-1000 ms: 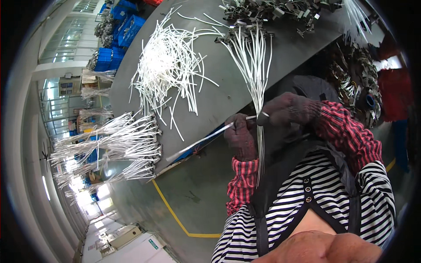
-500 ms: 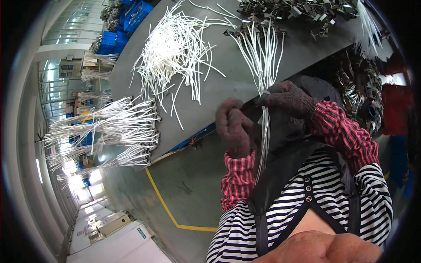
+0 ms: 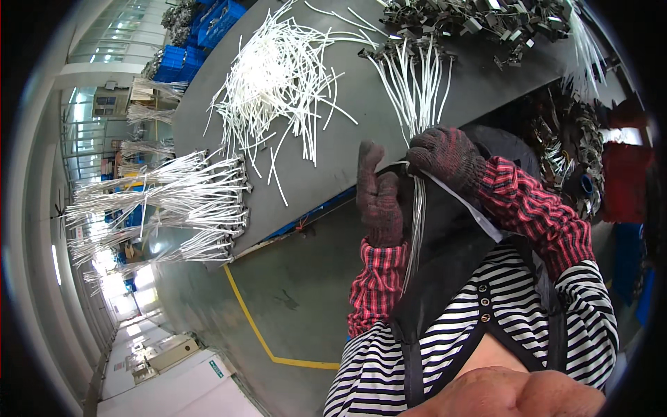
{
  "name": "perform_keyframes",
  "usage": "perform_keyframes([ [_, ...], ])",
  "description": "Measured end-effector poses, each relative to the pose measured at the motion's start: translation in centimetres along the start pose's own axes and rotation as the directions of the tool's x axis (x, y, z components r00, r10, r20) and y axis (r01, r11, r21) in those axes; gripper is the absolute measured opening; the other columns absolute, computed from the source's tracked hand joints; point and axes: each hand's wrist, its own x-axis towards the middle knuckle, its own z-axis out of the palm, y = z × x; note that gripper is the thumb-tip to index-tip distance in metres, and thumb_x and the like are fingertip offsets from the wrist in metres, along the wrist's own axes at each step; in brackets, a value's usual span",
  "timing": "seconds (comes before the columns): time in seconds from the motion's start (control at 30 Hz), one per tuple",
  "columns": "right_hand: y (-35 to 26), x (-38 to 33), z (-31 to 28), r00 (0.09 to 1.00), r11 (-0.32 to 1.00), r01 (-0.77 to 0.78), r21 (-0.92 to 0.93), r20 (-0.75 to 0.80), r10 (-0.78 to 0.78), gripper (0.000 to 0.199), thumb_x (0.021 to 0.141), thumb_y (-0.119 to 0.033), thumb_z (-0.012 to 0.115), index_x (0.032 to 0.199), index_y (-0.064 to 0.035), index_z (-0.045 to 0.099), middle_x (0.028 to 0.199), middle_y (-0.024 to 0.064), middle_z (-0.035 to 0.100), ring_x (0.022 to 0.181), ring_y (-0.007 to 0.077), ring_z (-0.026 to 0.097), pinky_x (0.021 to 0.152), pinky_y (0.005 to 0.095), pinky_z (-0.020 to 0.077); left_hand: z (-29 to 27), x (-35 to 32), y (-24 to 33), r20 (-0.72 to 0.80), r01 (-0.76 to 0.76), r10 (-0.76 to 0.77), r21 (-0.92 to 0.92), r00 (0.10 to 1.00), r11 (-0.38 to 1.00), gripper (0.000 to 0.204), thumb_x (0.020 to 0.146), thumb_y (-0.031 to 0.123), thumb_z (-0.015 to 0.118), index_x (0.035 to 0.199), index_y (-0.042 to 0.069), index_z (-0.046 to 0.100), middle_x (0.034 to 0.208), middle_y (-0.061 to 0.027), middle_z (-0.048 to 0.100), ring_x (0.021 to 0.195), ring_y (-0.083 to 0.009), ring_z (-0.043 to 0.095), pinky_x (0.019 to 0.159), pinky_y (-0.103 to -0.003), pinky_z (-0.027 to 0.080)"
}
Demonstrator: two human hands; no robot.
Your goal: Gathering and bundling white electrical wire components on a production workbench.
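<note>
We've got a fan-shaped bundle of thin white wires [image 3: 418, 97], dark connectors at its far end, lying partly on the dark grey table [image 3: 347, 153]; its other end hangs off the edge in front of the black cloth apron [image 3: 445, 243].

Our R hand [image 3: 445, 158], in a dark knit glove, is curled tight at the bundle's narrow waist, fingers apparently clenched on a narrow pale strip [image 3: 476, 214] that trails out toward the R forearm. Our L hand [image 3: 379, 191], gloved likewise, is just beside the wires w/ one finger up and the rest bent; can't tell if it's pinching anything, b/c the gap b/w the hands is small & partly hidden.

To do this well, we'd keep the wires parallel & bunched at the waist, pull the strip evenly, snug but not biting the insulation, and keep glove knit clear of it. Conn. ends should stay level, so no wire slides. Also keep the bundle apart from the loose heap of white wires [image 3: 274, 83], else strays may catch.
</note>
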Motion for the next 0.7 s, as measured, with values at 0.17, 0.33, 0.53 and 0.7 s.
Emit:
perform_keyframes([
  [0.17, 0.9, -1.4, 1.2, 0.995, 0.995, -0.023, -0.101, 0.098, 0.033, 0.021, 0.070, -0.022, 0.069, 0.090, -0.0170, 0.068, 0.088, 0.0059, 0.065, 0.082, 0.0285, 0.066, 0.067, 0.0393, 0.0544, -1.2, -0.6, -1.9, 0.279, 0.303, -0.270, -0.079, 0.921, 0.950, 0.024, 0.097, 0.013, 0.055, 0.114, -0.002, 0.065, 0.112, -0.0109, 0.065, 0.090, -0.0185, 0.065, 0.076, -0.031, 0.052],
  [0.33, 2.8, -5.1, -0.3, 0.943, 0.990, -0.089, 0.112, 0.330, 0.047, 0.020, 0.073, -0.018, 0.073, 0.091, -0.0126, 0.067, 0.078, 0.0053, 0.060, 0.079, 0.0245, 0.064, 0.074, 0.0363, 0.0514, -3.7, -0.7, -4.2, 0.153, 0.360, -0.394, 0.206, 0.906, 0.910, 0.021, 0.094, 0.016, 0.060, 0.108, 0.001, 0.066, 0.086, -0.0063, 0.068, 0.072, -0.0129, 0.064, 0.056, -0.029, 0.051],
  [0.53, 1.8, -5.8, 1.5, 0.789, 0.030, -0.514, 0.857, 0.458, 0.410, 0.041, 0.092, -0.036, 0.059, 0.104, 0.0020, 0.067, 0.088, 0.0011, 0.065, 0.072, 0.0075, 0.054, 0.067, 0.0248, 0.0455, -1.4, -1.3, -2.4, 0.357, 0.572, -0.490, -0.710, 0.795, 0.411, 0.020, 0.095, 0.028, 0.059, 0.090, 0.009, 0.058, 0.073, -0.0014, 0.060, 0.056, -0.0120, 0.055, 0.047, -0.026, 0.043],
  [0.7, 0.8, -3.3, 2.6, 0.863, 0.251, -0.477, 0.842, 0.394, 0.317, 0.032, 0.092, -0.029, 0.059, 0.102, 0.0006, 0.068, 0.086, 0.0025, 0.065, 0.074, 0.0090, 0.057, 0.067, 0.0256, 0.0477, -2.0, -0.7, -1.3, 0.265, 0.526, -0.600, -0.790, 0.755, 0.313, 0.020, 0.094, 0.025, 0.058, 0.081, 0.012, 0.052, 0.065, 0.0034, 0.046, 0.045, -0.0070, 0.035, 0.038, -0.023, 0.027],
])
